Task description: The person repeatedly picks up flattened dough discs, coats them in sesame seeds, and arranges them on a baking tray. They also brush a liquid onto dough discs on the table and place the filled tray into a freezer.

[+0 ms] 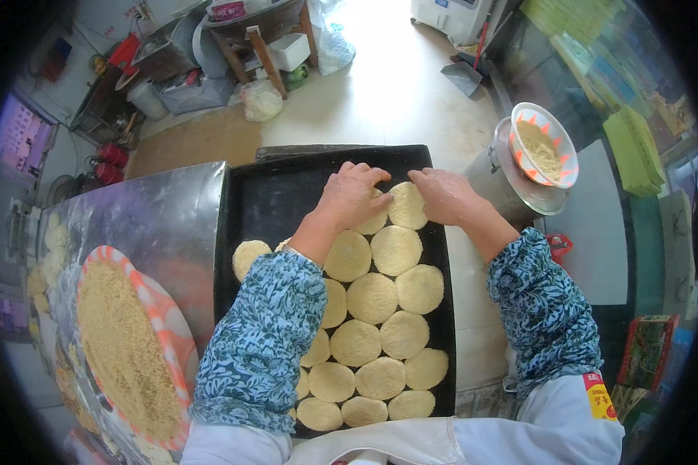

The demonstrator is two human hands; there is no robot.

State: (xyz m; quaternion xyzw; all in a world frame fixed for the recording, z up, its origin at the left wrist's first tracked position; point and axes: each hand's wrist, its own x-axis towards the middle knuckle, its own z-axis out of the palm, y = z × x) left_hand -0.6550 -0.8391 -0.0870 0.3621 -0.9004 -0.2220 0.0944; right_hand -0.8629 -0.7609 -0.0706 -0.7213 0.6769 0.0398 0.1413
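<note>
A black baking tray (pixel 279 200) lies before me, with rows of flat round dough discs (pixel 372 297) covering its near and right parts. Over the far rows, my left hand (pixel 352 195) rests on a disc (pixel 373 221) that it partly covers. My right hand (pixel 445 195) is at the tray's right side, its fingertips by the upper right edge of the farthest disc (pixel 407 205). Whether either hand grips a disc cannot be made out. My left forearm hides part of the tray's middle.
Left of the tray, a metal worktable (pixel 168 200) bears a large orange-and-white basin (pixel 177 325) of tan crumbs and pale dough pieces (pixel 55 244). A lidded metal drum (pixel 494 180) at right carries a bowl (pixel 569 157) of similar crumbs. A dustpan (pixel 462 78) lies on the floor beyond.
</note>
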